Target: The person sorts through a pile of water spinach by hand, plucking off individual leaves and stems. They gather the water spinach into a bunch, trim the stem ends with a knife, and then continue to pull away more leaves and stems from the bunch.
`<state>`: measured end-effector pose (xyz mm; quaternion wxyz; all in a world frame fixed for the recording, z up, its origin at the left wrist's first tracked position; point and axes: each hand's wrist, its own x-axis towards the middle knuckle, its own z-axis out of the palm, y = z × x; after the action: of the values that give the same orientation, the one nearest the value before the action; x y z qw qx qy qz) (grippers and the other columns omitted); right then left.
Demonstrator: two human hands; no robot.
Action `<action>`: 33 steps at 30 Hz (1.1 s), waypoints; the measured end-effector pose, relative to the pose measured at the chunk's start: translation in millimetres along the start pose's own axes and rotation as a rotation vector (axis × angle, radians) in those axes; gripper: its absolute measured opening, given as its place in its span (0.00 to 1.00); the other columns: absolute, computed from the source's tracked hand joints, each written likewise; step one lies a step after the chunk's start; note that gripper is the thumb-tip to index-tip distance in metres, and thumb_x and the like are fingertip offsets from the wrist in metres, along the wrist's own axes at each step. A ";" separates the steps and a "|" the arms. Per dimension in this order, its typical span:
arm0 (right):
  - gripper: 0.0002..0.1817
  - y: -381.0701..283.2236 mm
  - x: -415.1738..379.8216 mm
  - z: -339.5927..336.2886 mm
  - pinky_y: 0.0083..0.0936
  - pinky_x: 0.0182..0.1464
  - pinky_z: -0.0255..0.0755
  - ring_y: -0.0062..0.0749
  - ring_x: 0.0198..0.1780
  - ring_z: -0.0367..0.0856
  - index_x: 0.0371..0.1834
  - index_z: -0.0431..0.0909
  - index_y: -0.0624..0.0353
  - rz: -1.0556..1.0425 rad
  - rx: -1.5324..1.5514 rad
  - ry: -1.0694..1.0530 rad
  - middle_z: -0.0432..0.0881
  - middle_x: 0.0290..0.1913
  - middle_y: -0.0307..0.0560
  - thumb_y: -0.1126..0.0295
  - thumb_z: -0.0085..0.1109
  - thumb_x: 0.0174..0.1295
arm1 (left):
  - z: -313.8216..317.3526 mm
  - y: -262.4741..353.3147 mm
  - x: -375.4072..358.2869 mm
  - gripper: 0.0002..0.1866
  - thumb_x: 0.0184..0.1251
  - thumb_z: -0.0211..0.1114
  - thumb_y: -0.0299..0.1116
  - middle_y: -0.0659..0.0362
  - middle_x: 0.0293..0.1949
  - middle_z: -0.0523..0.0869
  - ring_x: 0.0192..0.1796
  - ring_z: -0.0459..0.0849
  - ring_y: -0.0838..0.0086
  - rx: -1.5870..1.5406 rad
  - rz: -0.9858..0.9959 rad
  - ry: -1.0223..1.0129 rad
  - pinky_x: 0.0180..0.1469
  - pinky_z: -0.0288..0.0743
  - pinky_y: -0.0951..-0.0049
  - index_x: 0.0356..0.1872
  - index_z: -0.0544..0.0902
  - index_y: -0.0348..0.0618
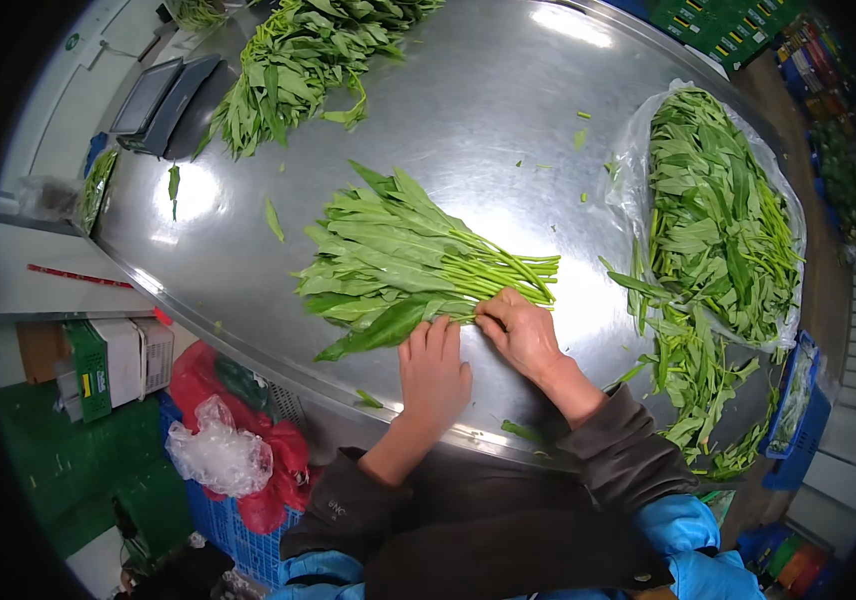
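A loose bunch of water spinach (378,245) lies in front of me on the steel table, leaves to the left and cut stems to the right. My right hand (523,335) is closed, thumb and fingers pinching stems at the bunch's near edge. Just left of it, my left hand (433,370) has its fingers bent over the base of a large near leaf; its thumb is hidden. Both hands are at the near side of the bunch, close together.
A clear plastic bag (630,150) full of greens lies at the right, with loose stalks (693,390) spilling nearer me. Another heap of greens (293,75) is at the far left, near a dark device (163,105). Leaf scraps dot the steel table (488,110). A blue crate (248,545) stands below left.
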<state>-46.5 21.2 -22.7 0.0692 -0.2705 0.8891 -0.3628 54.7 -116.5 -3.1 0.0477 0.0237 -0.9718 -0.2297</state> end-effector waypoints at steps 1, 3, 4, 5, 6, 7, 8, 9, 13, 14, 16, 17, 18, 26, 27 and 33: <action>0.07 -0.5 -1.0 -2.7 0.36 0.33 0.73 0.45 0.33 0.79 0.38 0.81 0.52 -0.008 0.032 -0.051 0.78 0.34 0.44 0.68 0.61 0.57 | -3.7 3.8 -3.5 0.30 0.47 0.65 0.28 0.48 0.58 0.72 0.59 0.68 0.51 -0.032 -0.008 0.002 0.60 0.62 0.52 0.56 0.72 0.34; 0.07 0.4 -2.8 -6.2 0.35 0.35 0.73 0.44 0.35 0.79 0.39 0.80 0.52 -0.017 0.066 -0.108 0.78 0.35 0.44 0.68 0.60 0.58 | -7.8 8.8 -11.6 0.30 0.47 0.66 0.28 0.48 0.58 0.72 0.59 0.68 0.52 -0.064 -0.021 0.002 0.59 0.62 0.52 0.56 0.72 0.35; 0.07 1.9 -2.1 -7.9 0.32 0.36 0.73 0.42 0.35 0.79 0.39 0.80 0.54 -0.027 0.116 -0.113 0.77 0.35 0.44 0.69 0.60 0.59 | -9.0 10.4 -15.1 0.29 0.47 0.66 0.27 0.48 0.56 0.74 0.56 0.71 0.52 -0.138 0.056 0.045 0.57 0.65 0.54 0.55 0.73 0.35; 0.07 3.1 -1.5 -9.4 0.30 0.38 0.72 0.40 0.36 0.78 0.40 0.80 0.56 -0.038 0.165 -0.117 0.77 0.35 0.45 0.71 0.60 0.59 | -9.4 11.5 -18.6 0.28 0.47 0.66 0.26 0.47 0.53 0.76 0.54 0.73 0.52 -0.212 0.134 0.088 0.54 0.68 0.56 0.55 0.73 0.36; 0.07 3.7 -1.1 -10.9 0.30 0.38 0.72 0.40 0.36 0.78 0.40 0.80 0.56 -0.039 0.166 -0.118 0.77 0.35 0.45 0.71 0.60 0.59 | -7.6 11.4 -22.8 0.28 0.47 0.66 0.26 0.47 0.53 0.76 0.54 0.73 0.52 -0.212 0.133 0.088 0.54 0.68 0.56 0.55 0.73 0.36; 0.07 4.1 -0.8 -12.3 0.29 0.38 0.72 0.39 0.36 0.78 0.40 0.79 0.56 -0.050 0.209 -0.123 0.78 0.35 0.45 0.71 0.60 0.60 | -2.9 10.0 -27.3 0.26 0.51 0.65 0.24 0.48 0.50 0.78 0.49 0.77 0.56 -0.370 0.065 0.052 0.50 0.72 0.61 0.55 0.73 0.36; 0.06 4.8 -0.5 -13.4 0.29 0.39 0.72 0.39 0.37 0.78 0.40 0.79 0.57 -0.061 0.251 -0.127 0.78 0.36 0.46 0.71 0.59 0.60 | 2.9 7.7 -29.9 0.24 0.55 0.64 0.23 0.50 0.47 0.81 0.44 0.81 0.60 -0.528 -0.004 0.016 0.46 0.75 0.66 0.56 0.73 0.36; 0.06 7.3 -0.5 -12.5 0.29 0.39 0.72 0.39 0.37 0.78 0.40 0.79 0.57 -0.061 0.251 -0.128 0.78 0.36 0.46 0.71 0.59 0.60 | 14.1 5.3 -31.1 0.24 0.55 0.64 0.23 0.50 0.47 0.81 0.44 0.81 0.60 -0.528 -0.005 0.016 0.46 0.75 0.66 0.56 0.73 0.36; 0.07 10.4 -1.1 -10.0 0.28 0.37 0.71 0.37 0.34 0.78 0.41 0.78 0.59 -0.033 0.281 -0.131 0.79 0.35 0.47 0.72 0.58 0.61 | 32.7 1.6 -19.6 0.22 0.65 0.60 0.23 0.54 0.44 0.83 0.34 0.82 0.75 -1.319 -0.631 0.052 0.38 0.75 0.79 0.60 0.70 0.33; 0.07 9.3 -1.2 -11.0 0.28 0.37 0.71 0.37 0.33 0.77 0.41 0.78 0.59 -0.002 0.297 -0.142 0.79 0.35 0.47 0.72 0.58 0.62 | 31.3 1.5 -14.9 0.22 0.67 0.58 0.23 0.55 0.44 0.83 0.34 0.81 0.78 -1.416 -0.700 0.077 0.36 0.75 0.81 0.61 0.69 0.33; 0.07 9.1 -1.3 -12.0 0.27 0.37 0.71 0.36 0.32 0.77 0.41 0.78 0.59 0.004 0.297 -0.146 0.79 0.34 0.47 0.72 0.58 0.62 | 29.2 3.3 -10.1 0.23 0.67 0.59 0.24 0.54 0.43 0.83 0.32 0.81 0.77 -1.406 -0.692 0.076 0.34 0.74 0.80 0.62 0.68 0.32; 0.07 9.0 -1.2 -12.2 0.27 0.37 0.70 0.36 0.32 0.77 0.41 0.78 0.59 0.008 0.297 -0.153 0.79 0.34 0.47 0.72 0.58 0.62 | 28.3 2.7 -4.6 0.21 0.67 0.59 0.26 0.54 0.42 0.83 0.32 0.81 0.77 -1.474 -0.734 0.091 0.34 0.74 0.80 0.59 0.71 0.31; 0.07 8.6 -0.9 -12.6 0.27 0.37 0.70 0.36 0.32 0.77 0.41 0.78 0.59 0.009 0.299 -0.153 0.79 0.34 0.47 0.72 0.58 0.62 | 26.7 2.7 0.8 0.18 0.67 0.60 0.27 0.55 0.42 0.84 0.31 0.81 0.77 -1.542 -0.776 0.107 0.33 0.74 0.80 0.56 0.74 0.31; 0.08 1.9 -7.8 -13.0 0.34 0.38 0.74 0.46 0.36 0.79 0.40 0.79 0.58 -0.071 0.171 -0.062 0.78 0.35 0.48 0.73 0.62 0.56 | 41.8 2.9 13.5 0.13 0.71 0.58 0.30 0.53 0.41 0.83 0.31 0.80 0.76 -1.531 -0.743 0.210 0.32 0.74 0.78 0.50 0.78 0.31; 0.08 0.8 -10.7 -13.7 0.34 0.38 0.74 0.46 0.36 0.79 0.40 0.79 0.58 -0.070 0.171 -0.059 0.78 0.35 0.48 0.73 0.62 0.56 | 42.1 3.4 13.2 0.13 0.71 0.58 0.31 0.53 0.41 0.83 0.31 0.81 0.76 -1.529 -0.731 0.235 0.32 0.75 0.77 0.49 0.79 0.31; 0.08 6.8 -19.7 -9.4 0.34 0.38 0.74 0.49 0.36 0.80 0.38 0.81 0.60 0.031 0.005 -0.079 0.79 0.36 0.51 0.75 0.63 0.54 | 45.5 4.0 7.9 0.13 0.72 0.55 0.30 0.51 0.47 0.83 0.35 0.84 0.72 -1.590 -0.725 0.244 0.34 0.76 0.76 0.50 0.77 0.32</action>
<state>-35.9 41.4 -22.0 0.1108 -0.2707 0.8888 -0.3528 42.0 -93.2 -41.1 0.0778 0.3149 -0.4450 -0.8347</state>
